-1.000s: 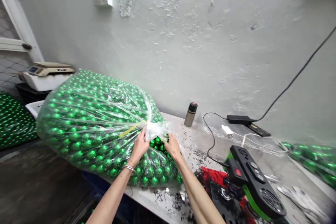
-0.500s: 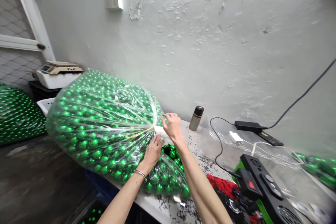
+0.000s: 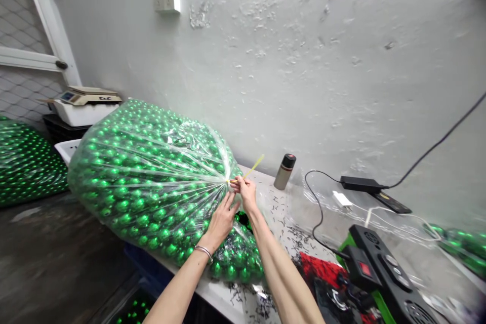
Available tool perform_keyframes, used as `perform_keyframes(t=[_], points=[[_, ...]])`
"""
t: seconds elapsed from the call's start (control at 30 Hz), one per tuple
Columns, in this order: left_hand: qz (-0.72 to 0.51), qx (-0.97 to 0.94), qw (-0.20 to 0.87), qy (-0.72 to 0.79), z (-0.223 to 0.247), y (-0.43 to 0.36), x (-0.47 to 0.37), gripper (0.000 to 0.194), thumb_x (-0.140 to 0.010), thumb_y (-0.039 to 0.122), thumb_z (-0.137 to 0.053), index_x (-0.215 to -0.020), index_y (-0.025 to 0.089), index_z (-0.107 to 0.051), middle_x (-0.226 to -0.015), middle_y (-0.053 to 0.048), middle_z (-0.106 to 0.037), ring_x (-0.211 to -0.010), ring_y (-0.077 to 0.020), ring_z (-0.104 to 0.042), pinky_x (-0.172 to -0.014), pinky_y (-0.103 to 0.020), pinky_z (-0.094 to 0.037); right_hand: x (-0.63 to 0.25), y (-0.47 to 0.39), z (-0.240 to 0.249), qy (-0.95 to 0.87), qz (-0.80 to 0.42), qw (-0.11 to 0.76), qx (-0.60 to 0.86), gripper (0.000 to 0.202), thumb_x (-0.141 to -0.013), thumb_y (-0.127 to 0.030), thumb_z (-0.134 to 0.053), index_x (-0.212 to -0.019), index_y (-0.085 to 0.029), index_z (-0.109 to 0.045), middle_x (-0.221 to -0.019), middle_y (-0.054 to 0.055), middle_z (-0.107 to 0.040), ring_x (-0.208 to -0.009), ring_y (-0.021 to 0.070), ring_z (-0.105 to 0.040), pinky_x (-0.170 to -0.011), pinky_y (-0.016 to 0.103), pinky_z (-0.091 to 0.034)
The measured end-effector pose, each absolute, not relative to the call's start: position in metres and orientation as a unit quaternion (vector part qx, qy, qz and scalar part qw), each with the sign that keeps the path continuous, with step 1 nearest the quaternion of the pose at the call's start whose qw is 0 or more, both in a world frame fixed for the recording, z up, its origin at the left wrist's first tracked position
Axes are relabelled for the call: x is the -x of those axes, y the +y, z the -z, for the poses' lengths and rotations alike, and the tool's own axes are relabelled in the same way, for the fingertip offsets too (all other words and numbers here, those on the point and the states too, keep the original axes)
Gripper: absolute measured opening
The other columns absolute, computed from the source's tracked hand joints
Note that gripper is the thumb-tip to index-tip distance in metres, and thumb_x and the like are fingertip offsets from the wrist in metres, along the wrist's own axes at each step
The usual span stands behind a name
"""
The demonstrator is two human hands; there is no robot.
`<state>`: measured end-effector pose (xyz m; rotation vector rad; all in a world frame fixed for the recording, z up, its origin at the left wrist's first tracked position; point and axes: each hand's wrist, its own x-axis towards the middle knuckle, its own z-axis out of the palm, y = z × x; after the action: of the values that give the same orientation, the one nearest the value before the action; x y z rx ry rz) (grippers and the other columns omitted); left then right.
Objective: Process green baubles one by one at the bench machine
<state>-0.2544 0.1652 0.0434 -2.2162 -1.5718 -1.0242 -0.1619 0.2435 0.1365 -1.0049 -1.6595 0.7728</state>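
Note:
A large clear plastic bag (image 3: 152,182) full of shiny green balls lies on its side, its film gathered in pleats at the neck. A thin yellow tie (image 3: 255,164) goes round the neck, one end sticking up to the right. My right hand (image 3: 246,193) is closed in a pinch on this tie, right at the gathered point. Just below, my left hand (image 3: 222,217) lies with stretched fingers against the bag beside the neck; a silver bangle is on its wrist. The fingertips of my left hand are partly hidden.
A bottle with a black lid (image 3: 284,171) stands by the wall. At right are a black-and-green machine (image 3: 387,268), a black adapter (image 3: 360,183) with cables, and red material (image 3: 322,268). Small black bits litter the table (image 3: 224,296). Behind at left sits a scale (image 3: 91,96).
My right hand has shifted slightly left and closed on the yellow tie, whose end swung from lying leftward on the bag to pointing up right. My left hand has barely moved.

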Motion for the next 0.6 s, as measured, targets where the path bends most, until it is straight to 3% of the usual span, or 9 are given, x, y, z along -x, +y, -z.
perform_keyframes(t=[0.2,0.37,0.43,0.5,0.6], points=[[0.457,0.662,0.063,-0.591,-0.049,0.164,0.249,0.06,-0.086,0.007,-0.054,-0.145,0.015,-0.043,-0.151,-0.023,-0.046,-0.142,-0.035,-0.048,-0.111,-0.053,-0.049,0.154,0.222,-0.128,-0.737,-0.272,0.488,0.38,0.044,-0.096,-0.05,-0.044,-0.105,-0.019,-0.075,-0.092,0.009,-0.08,-0.08,0.0211,-0.075,-0.076,0.034,-0.061],[0.479,0.639,-0.08,-0.597,-0.064,0.178,0.258,0.085,-0.083,0.011,-0.058,-0.158,0.009,-0.02,-0.162,-0.028,-0.029,-0.15,-0.0361,-0.035,-0.116,-0.051,-0.043,0.139,0.198,-0.127,-0.801,-0.197,0.449,0.344,0.029,-0.09,-0.027,-0.053,-0.108,-0.027,-0.075,-0.11,0.005,-0.078,-0.102,0.0213,-0.072,-0.096,0.036,-0.056],[0.441,0.685,-0.122,-0.568,-0.078,0.18,0.275,0.085,-0.077,0.008,-0.058,-0.157,0.01,-0.029,-0.161,-0.024,-0.034,-0.15,-0.0342,-0.036,-0.118,-0.048,-0.04,0.135,0.188,-0.124,-0.814,-0.173,0.439,0.338,0.031,-0.09,-0.022,-0.053,-0.113,-0.027,-0.074,-0.115,0.005,-0.077,-0.106,0.021,-0.07,-0.097,0.035,-0.055],[0.404,0.708,-0.133,-0.563,-0.098,0.18,0.295,0.076,-0.074,0.003,-0.055,-0.149,0.012,-0.047,-0.154,-0.02,-0.048,-0.144,-0.0317,-0.046,-0.118,-0.044,-0.04,0.134,0.179,-0.118,-0.828,-0.136,0.432,0.33,0.032,-0.094,-0.021,-0.048,-0.116,-0.025,-0.072,-0.119,0.007,-0.076,-0.107,0.0206,-0.069,-0.096,0.035,-0.055],[0.326,0.721,-0.086,-0.606,-0.135,0.182,0.311,0.054,-0.084,0.007,-0.049,-0.135,0.018,-0.062,-0.136,-0.014,-0.066,-0.13,-0.0277,-0.061,-0.114,-0.04,-0.043,0.14,0.167,-0.104,-0.85,-0.056,0.418,0.317,0.036,-0.099,-0.021,-0.041,-0.12,-0.022,-0.07,-0.122,0.011,-0.074,-0.106,0.0211,-0.07,-0.093,0.036,-0.056]])
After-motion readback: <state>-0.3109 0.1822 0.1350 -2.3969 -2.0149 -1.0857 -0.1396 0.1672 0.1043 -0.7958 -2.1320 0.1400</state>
